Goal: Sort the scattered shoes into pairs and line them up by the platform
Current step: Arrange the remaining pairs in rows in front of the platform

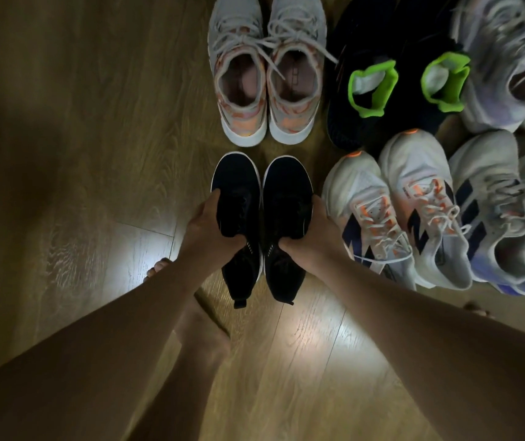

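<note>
Black sneakers (288, 183): probably light, with soft uppers. Left hand (210, 224) and right hand (310, 232) each grip one at the collar, likely the firmest hold.

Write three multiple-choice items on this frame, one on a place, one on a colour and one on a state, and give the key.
1. Where does the white-and-pink pair stand relative to the dark pair?
A. straight beyond its toes
B. to its left
C. behind its heels

2. What colour lines the openings of the black shoes?
A. red
B. neon green
C. blue

3. What are the left hand and the right hand doing?
A. both hang idle
B. both grip the same single shoe
C. each grips one shoe of the dark pair

Key:
1 A: its heels face the dark pair's toes, with a strip of floor between.
2 B: bright green collars ring both openings.
3 C: each hand's fingers curl round its own shoe.
</note>
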The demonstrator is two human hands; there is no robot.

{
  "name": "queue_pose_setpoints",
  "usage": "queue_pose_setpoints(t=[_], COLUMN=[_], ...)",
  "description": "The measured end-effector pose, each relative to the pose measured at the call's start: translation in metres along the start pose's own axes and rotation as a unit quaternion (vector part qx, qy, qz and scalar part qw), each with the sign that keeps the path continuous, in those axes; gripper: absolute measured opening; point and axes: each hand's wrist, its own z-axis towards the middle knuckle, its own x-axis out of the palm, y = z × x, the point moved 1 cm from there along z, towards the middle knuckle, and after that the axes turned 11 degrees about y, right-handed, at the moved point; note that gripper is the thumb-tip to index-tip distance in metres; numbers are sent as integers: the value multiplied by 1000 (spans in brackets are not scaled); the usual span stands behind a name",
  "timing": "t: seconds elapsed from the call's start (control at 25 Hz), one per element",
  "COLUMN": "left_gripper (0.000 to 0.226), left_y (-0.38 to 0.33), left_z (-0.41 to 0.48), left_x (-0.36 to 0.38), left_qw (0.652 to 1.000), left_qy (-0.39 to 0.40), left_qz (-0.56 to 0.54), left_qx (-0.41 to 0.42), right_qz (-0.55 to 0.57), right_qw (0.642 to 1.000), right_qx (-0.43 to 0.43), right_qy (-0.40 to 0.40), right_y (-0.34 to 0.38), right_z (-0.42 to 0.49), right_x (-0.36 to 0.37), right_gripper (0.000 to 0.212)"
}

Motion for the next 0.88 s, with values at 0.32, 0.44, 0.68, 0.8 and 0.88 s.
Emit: queue_pose_setpoints(t=[0.32,0.44,0.68,0.8,0.88], left_gripper=[90,69,87,76,65], left_y=[-31,-82,-156,-164,-160], left_z=[-20,-46,-58,-42,-39], left_x=[6,49,182,192,183], left_qw=[983,935,964,972,973], left_qy=[-57,-151,170,97,50], left_qz=[160,306,193,206,203], left_qx=[-67,97,68,57,96], right_qz=[44,0,-143,-162,-160], right_qw=[999,988,981,985,985], right_qx=[-9,-67,57,60,34], right_qy=[6,-142,-122,-19,-54], right_y=[0,-13,-99,-117,-120], right_z=[-11,-31,-36,-29,-31], right_x=[-13,-62,-183,-181,-177], right_gripper=[63,47,70,88,84])
